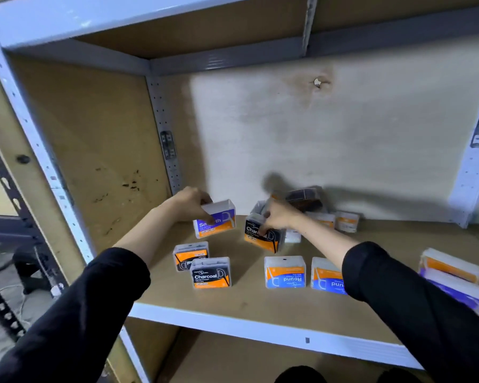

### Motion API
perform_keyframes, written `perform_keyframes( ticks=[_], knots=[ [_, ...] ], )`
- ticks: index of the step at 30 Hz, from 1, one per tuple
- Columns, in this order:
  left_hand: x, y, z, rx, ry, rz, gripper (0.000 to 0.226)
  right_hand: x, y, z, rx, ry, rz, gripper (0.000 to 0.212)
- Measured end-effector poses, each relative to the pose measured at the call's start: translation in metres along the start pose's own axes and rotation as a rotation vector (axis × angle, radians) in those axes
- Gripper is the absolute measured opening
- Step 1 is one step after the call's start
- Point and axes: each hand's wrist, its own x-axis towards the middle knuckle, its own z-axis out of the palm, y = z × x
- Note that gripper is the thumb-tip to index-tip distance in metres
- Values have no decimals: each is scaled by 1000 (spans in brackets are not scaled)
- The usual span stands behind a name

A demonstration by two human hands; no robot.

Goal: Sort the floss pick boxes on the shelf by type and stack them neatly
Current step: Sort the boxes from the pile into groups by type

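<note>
My left hand [190, 203] grips a purple-and-orange "Smooth" floss pick box [215, 220] at the back left of the wooden shelf [246, 302]. My right hand [281, 215] holds a black-and-orange "Charcoal" box [263, 237], tilted, near the shelf's middle. Two more Charcoal boxes stand in front on the left: one [211, 273] upright, the other [190, 255] turned sideways behind it. Two blue-and-orange "Round" boxes [284, 272] [327, 276] stand upside down near the front. A dark box [304, 199] and small pale boxes [346, 221] lie by the back wall.
Purple and orange boxes [454, 277] are piled at the right edge. The shelf's white metal front rail [260, 324] runs below my arms, with a perforated upright [163, 134] in the back left corner and a lower shelf beneath.
</note>
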Motion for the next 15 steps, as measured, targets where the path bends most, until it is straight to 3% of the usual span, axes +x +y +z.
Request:
perform_keyframes(
  ticks=[8,15],
  knots=[
    [-14,-40,-3,19,0,-94,42,34,-25,56,-45,-58,6,40],
    [-19,-70,1,27,-20,-146,35,55,-19,96,-104,-132,-11,17]
  ],
)
